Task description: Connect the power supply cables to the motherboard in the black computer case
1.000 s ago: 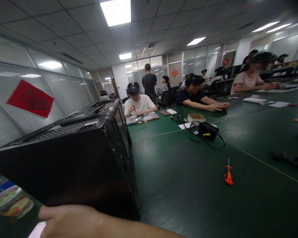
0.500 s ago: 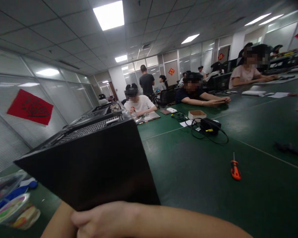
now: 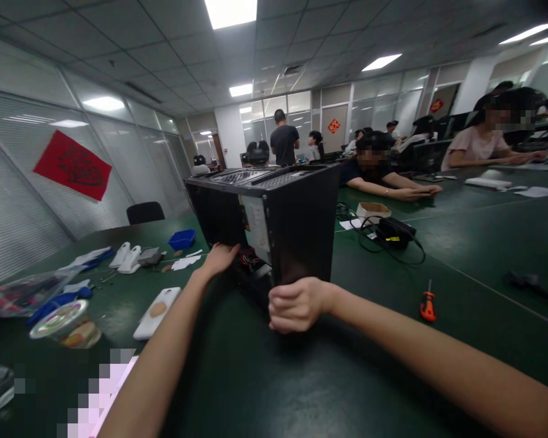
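Note:
A black computer case stands upright on the green table in front of me. Its near side is open, showing a labelled metal box and some wires low inside. My right hand is wrapped round the case's near lower right edge, fingers curled. My left hand lies at the lower left of the opening, its fingers reaching onto the bottom edge; the fingertips are partly hard to make out.
To the right lies an orange screwdriver, behind it a black adapter with cable and a small box. On the left are a white phone, a plastic food tub and a blue tray. A co-worker sits across the table.
The case has turned and sits farther from me, so its open side now shows. My hands, earlier close together below it, are now apart on its lower edges. The view has shifted left.

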Demonstrator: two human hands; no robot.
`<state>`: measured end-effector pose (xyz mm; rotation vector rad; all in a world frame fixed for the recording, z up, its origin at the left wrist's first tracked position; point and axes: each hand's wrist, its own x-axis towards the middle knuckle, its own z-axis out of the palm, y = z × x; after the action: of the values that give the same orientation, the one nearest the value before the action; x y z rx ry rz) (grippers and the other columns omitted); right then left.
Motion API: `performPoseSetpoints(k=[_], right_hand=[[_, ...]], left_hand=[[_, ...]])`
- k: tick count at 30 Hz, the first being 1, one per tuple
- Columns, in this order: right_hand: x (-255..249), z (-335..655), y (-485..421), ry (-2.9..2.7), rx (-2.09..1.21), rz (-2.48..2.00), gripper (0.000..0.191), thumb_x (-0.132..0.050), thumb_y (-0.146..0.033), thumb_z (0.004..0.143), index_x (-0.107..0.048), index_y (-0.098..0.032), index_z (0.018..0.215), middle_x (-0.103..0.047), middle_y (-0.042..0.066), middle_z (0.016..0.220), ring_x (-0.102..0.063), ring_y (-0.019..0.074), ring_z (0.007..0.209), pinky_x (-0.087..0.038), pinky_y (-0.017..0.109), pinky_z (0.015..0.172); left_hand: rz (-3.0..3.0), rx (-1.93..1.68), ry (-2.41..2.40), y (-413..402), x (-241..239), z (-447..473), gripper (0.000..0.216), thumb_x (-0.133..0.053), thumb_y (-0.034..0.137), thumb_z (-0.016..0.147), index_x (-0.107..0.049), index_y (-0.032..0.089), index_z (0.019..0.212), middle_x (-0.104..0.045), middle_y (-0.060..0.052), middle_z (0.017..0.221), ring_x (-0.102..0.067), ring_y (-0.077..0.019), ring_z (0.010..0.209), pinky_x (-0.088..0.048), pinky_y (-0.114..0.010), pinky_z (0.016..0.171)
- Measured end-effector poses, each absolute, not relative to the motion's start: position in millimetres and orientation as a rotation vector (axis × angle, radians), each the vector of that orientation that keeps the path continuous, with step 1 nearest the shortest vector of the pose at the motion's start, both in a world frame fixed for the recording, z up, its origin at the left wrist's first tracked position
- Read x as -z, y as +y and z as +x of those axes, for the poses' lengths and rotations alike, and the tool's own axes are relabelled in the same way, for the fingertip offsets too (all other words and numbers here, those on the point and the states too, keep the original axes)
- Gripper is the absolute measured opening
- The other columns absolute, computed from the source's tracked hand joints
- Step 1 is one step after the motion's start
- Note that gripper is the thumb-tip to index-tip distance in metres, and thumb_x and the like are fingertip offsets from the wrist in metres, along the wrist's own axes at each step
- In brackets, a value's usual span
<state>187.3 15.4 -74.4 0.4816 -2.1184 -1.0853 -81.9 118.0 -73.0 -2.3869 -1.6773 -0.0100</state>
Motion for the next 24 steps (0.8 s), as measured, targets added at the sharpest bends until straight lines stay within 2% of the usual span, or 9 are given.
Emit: performPoseSetpoints(k=[2,4,6,8,13,17,18,21,24], right_hand=[[81.7,216.3,34.6,-2.134,1.119,0.419,0.022,-0.054,-0.034,0.094,-0.062,-0.023,0.076,-0.066,-0.002,0.077,-0.059,0.0136,0.075,-0.044,0.03,0.094],[88.5,246.0,52.4,-2.169,1.189,0.292,0.022,-0.052,-0.033,0.094,-0.065,-0.023,0.079,-0.068,-0.001,0.079,-0.06,0.0146,0.083,-0.042,0.03,0.092],[94.5,274.7,67.7,-2.216,1.245,0.127,0.018,-0.053,-0.031,0.093,-0.067,-0.024,0.085,-0.07,-0.001,0.082,-0.06,0.0151,0.091,-0.04,0.03,0.092],[100.7,300.2,79.4,-2.263,1.241,-0.017,0.017,-0.052,-0.03,0.093,-0.068,-0.026,0.089,-0.072,-0.001,0.089,-0.059,0.0142,0.095,-0.037,0.03,0.092],[112.0,328.0,75.0,-2.25,1.253,-0.197,0.013,-0.056,-0.025,0.091,-0.068,-0.026,0.091,-0.072,0.0,0.09,-0.058,0.0164,0.1,-0.034,0.033,0.098],[103.2,294.0,38.4,-2.215,1.254,-0.634,0.019,-0.055,-0.026,0.092,-0.067,-0.021,0.077,-0.066,0.004,0.077,-0.056,0.0208,0.088,-0.035,0.038,0.102],[101.6,280.7,31.1,-2.246,1.208,-0.771,0.022,-0.053,-0.027,0.094,-0.067,-0.02,0.079,-0.067,0.006,0.081,-0.055,0.0206,0.085,-0.036,0.04,0.1],[106.2,247.8,27.0,-2.208,1.09,-0.957,0.028,-0.048,-0.034,0.097,-0.068,-0.017,0.089,-0.069,0.011,0.1,-0.056,0.0211,0.084,-0.037,0.036,0.078],[119.1,240.8,45.0,-2.201,1.073,-1.001,0.037,-0.045,-0.039,0.099,-0.067,-0.017,0.08,-0.066,0.007,0.073,-0.053,0.018,0.067,-0.028,0.035,0.064]], left_hand=[[-2.388,0.023,-1.661,116.7,74.9,-79.8,0.054,-0.023,0.041,0.105,-0.069,0.015,0.118,-0.073,-0.015,0.102,-0.066,-0.0254,0.105,-0.042,-0.038,0.099],[-2.402,0.066,-1.67,113.1,75.8,-73.6,0.07,-0.016,0.056,0.102,-0.074,0.016,0.1,-0.074,-0.014,0.096,-0.068,-0.0262,0.099,-0.046,-0.034,0.09],[-2.409,0.097,-1.664,106.1,76.3,-64.4,0.075,-0.026,0.073,0.093,-0.074,0.016,0.092,-0.074,-0.015,0.095,-0.069,-0.0284,0.096,-0.047,-0.033,0.081],[-2.384,0.095,-1.635,96.0,77.2,-53.4,0.074,-0.043,0.082,0.081,-0.073,0.015,0.094,-0.073,-0.015,0.095,-0.069,-0.0306,0.094,-0.048,-0.033,0.077],[-2.212,0.146,-1.75,68.9,84.2,-29.0,0.059,-0.064,0.071,0.075,-0.073,0.016,0.095,-0.074,-0.014,0.091,-0.069,-0.0313,0.09,-0.049,-0.034,0.075],[-2.191,0.212,-1.823,58.9,86.6,-23.5,0.057,-0.067,0.07,0.074,-0.074,0.017,0.094,-0.074,-0.013,0.088,-0.07,-0.0308,0.088,-0.048,-0.034,0.073],[-2.192,0.209,-1.833,58.5,86.4,-23.6,0.057,-0.067,0.071,0.073,-0.074,0.017,0.092,-0.073,-0.013,0.086,-0.07,-0.0312,0.087,-0.048,-0.034,0.072],[-2.162,0.195,-1.855,58.7,85.6,-24.7,0.058,-0.069,0.071,0.071,-0.074,0.016,0.088,-0.073,-0.015,0.085,-0.07,-0.0326,0.085,-0.048,-0.035,0.072],[-2.147,0.169,-1.871,57.7,83.9,-23.4,0.06,-0.066,0.073,0.072,-0.074,0.015,0.085,-0.072,-0.016,0.084,-0.07,-0.0332,0.084,-0.049,-0.035,0.071]])
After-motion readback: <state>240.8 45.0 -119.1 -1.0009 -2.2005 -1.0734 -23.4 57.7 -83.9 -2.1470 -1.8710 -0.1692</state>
